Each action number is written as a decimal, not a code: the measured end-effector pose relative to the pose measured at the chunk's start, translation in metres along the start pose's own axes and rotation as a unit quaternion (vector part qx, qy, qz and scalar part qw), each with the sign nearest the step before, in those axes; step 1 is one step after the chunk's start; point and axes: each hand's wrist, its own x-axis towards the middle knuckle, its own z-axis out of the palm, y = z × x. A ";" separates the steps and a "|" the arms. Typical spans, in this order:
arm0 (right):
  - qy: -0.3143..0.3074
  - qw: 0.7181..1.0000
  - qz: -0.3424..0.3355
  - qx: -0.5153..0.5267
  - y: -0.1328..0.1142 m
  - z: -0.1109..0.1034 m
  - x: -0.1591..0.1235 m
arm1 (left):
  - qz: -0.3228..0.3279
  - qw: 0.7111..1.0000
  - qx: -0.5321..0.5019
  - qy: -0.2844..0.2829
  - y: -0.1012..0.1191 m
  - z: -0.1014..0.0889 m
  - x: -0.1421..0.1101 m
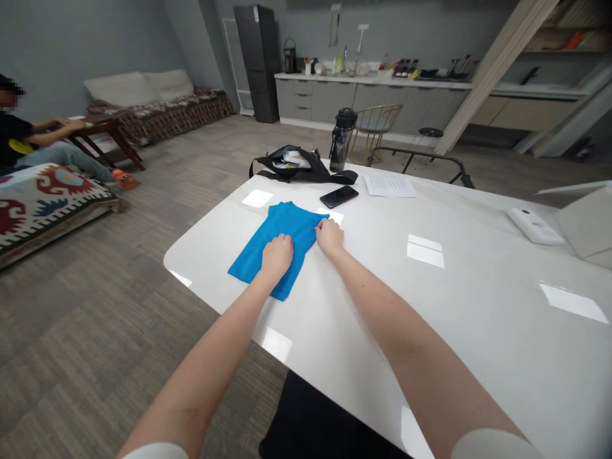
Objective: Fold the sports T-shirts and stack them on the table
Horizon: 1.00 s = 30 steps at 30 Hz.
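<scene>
A small bright blue T-shirt (268, 239) lies spread on the white table (373, 274), its neck end pointing away from me and its hem toward me. On the middle of the shirt rests my left hand (278, 254), its fingers curled down and closed on the cloth. My right hand (329, 236) pinches the shirt's right edge near the sleeve. The fingertips of both hands are partly hidden.
Beyond the shirt are a black phone (339, 197), an open black bag (291, 167), a dark bottle (340, 141) and a paper sheet (389, 186). A white box-like device (534, 226) lies at the right. Another person (43, 137) sits far left.
</scene>
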 end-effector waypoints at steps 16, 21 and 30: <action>0.192 0.962 -0.180 0.068 0.105 -0.112 -0.203 | 0.168 0.961 -0.186 0.117 0.128 -0.015 -0.110; 0.259 0.957 -0.117 0.058 0.171 -0.162 -0.307 | 0.245 0.931 -0.263 0.064 0.234 -0.007 -0.159; 0.275 0.953 0.047 -0.121 0.280 -0.207 -0.434 | 0.437 0.800 -0.397 -0.109 0.371 0.007 -0.237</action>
